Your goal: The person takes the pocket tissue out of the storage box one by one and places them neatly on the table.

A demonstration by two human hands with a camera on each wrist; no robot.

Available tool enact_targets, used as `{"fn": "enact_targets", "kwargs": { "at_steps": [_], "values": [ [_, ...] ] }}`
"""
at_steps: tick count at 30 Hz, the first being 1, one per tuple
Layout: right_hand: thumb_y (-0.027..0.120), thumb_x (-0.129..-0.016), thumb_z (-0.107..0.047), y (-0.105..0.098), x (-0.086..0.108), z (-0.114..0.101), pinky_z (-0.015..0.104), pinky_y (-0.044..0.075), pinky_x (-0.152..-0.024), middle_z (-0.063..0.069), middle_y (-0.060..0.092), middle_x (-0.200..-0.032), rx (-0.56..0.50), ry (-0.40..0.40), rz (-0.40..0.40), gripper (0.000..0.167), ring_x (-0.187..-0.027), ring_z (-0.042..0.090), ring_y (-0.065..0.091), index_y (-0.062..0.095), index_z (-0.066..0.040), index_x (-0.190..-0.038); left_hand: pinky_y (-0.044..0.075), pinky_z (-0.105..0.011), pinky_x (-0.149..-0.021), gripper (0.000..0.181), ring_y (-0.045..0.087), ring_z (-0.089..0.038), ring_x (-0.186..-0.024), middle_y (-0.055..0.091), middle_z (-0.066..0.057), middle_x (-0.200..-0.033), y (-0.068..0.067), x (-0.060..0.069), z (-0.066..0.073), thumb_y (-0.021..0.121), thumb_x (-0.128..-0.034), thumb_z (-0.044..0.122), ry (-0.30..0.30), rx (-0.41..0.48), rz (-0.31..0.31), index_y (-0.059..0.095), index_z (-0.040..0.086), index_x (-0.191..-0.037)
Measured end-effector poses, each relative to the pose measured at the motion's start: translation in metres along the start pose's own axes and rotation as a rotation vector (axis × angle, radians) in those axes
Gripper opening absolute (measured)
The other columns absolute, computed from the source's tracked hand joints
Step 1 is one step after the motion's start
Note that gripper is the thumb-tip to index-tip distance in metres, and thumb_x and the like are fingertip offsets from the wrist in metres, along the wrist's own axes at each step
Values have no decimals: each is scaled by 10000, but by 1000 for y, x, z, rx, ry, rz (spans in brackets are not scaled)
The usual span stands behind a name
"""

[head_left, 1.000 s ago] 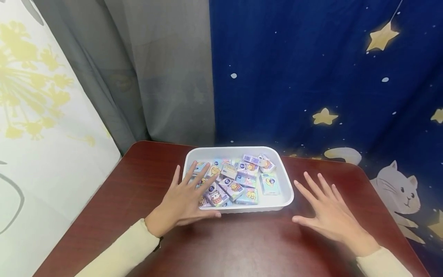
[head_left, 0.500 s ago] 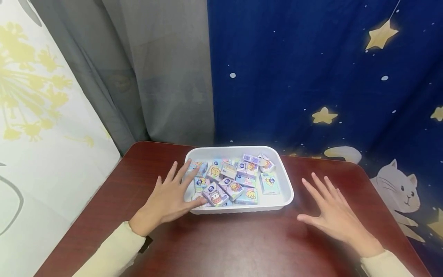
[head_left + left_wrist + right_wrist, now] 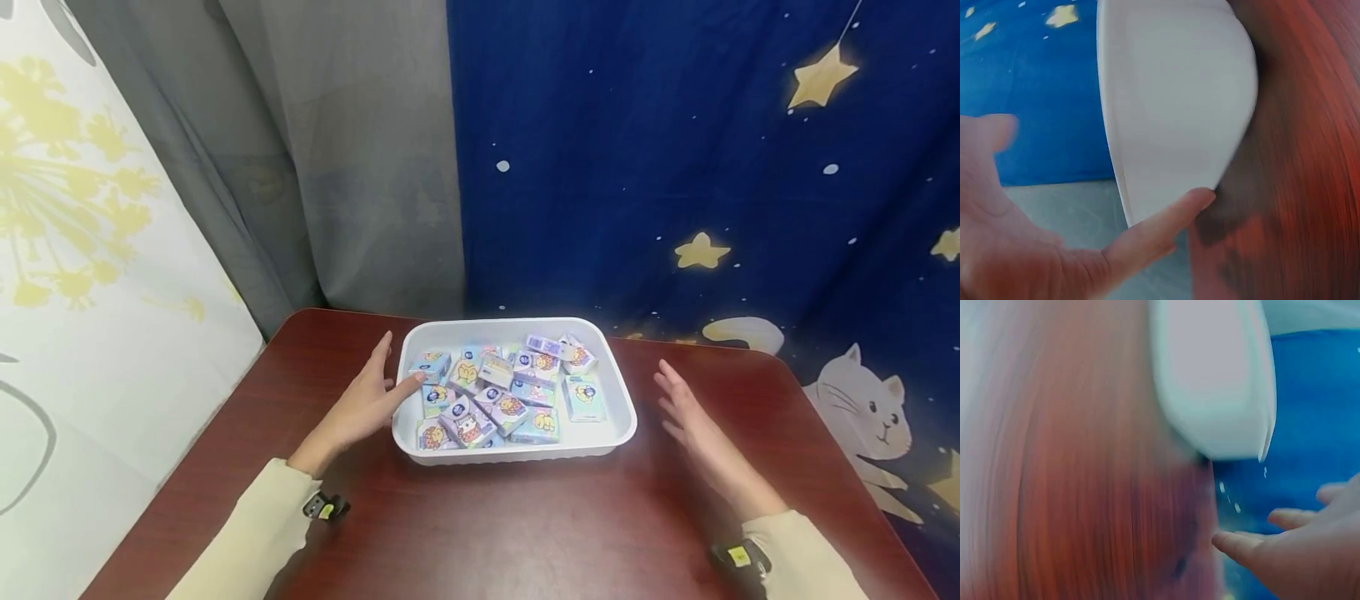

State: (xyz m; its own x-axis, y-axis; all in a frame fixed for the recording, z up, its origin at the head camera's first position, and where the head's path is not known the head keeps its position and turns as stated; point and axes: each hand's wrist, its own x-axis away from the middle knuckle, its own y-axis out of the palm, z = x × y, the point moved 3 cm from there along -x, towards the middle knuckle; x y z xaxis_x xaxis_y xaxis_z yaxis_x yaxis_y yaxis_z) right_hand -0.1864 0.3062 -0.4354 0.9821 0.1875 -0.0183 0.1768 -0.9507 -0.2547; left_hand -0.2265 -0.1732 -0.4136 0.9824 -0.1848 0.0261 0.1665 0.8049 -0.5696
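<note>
On the red-brown table [image 3: 510, 533], near its far edge: white tray [image 3: 517, 454], long side facing the person, so probably set that way to put one short end by each hand.

Packets [image 3: 501, 408] are all inside the tray. Small, pastel, cartoon-printed, heaped mostly left and centre, overlapping at odd angles. Looks tipped in loose rather than stacked; the walls are likely what keeps the heap together. Pale blue packet [image 3: 583, 400] lies flat on the tray floor at the right, just beside the heap, nothing on top of it. Purple packet [image 3: 543, 345] near the far rim sits tilted, seemingly propped by its neighbours.

Left hand [image 3: 362, 407] is at the tray's left end: fingers straight along the outside, thumb spread wide, its tip over the rim above the packets. Grips nothing. Left wrist view has a finger across the tray's end wall; can't tell if it touches. Thumb in and fingers out straddles the wall, which reads as a stance for that end.

Right hand [image 3: 697, 429] is beside the right end, clear of the tray, turned edge-on. Fingers relaxed, close together in the head view, holding nothing. Right wrist view is blurred but shows a gap to the tray. Position roughly mirrors the left, only farther out.

Wrist strap [image 3: 324, 507] on the left and another on the right sit by the cuffs, presumably to carry the cameras. Grey curtain [image 3: 375, 167] and blue curtain [image 3: 555, 183] hang behind.
</note>
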Motion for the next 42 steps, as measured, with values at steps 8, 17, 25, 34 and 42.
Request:
{"fn": "enact_targets", "kwargs": {
  "at_steps": [8,17,25,34,42],
  "values": [
    [287,-1035,-846,23,-12,-6,616,74,-1327,169,9,-1838,-463,313,95,1061,-1672,459,30,-80,-172,-1769,672,-495,-831,1000,706,-423,-1165,230,-301,-1745,6,-14,-9,666,-1088,282,-191,224,-74,-49,52,-1747],
    [391,-1172,-532,43,-21,-1,560,55,-1342,132,18,-1839,-555,374,169,828,-1683,383,4,-41,-156,-1770,670,-542,-810,720,735,-386,-1070,482,-337,-1514,11,-20,-19,511,-1105,99,-194,271,-143,149,-46,-1710],
    [322,-1216,-179,56,-23,-3,467,160,-1340,113,48,-1842,-613,368,126,650,-1651,305,137,-13,-178,-1773,674,-532,-785,607,756,-359,-998,629,-309,-1329,13,-23,-21,483,-1109,45,-190,276,-149,295,31,-1686],
    [282,-1179,-39,57,-22,2,520,183,-1325,138,87,-1835,-567,371,90,674,-1604,360,210,2,-187,-1774,671,-539,-805,618,748,-380,-1036,620,-331,-1342,12,-22,-19,453,-1119,40,-163,285,-161,244,-3,-1699],
    [291,-1165,-9,53,-15,4,587,189,-1315,130,36,-1840,-514,359,41,700,-1610,387,200,-12,-169,-1776,671,-536,-806,633,753,-368,-1014,633,-313,-1330,12,-21,-18,465,-1109,28,-154,264,-152,242,-13,-1700]
  ]
}}
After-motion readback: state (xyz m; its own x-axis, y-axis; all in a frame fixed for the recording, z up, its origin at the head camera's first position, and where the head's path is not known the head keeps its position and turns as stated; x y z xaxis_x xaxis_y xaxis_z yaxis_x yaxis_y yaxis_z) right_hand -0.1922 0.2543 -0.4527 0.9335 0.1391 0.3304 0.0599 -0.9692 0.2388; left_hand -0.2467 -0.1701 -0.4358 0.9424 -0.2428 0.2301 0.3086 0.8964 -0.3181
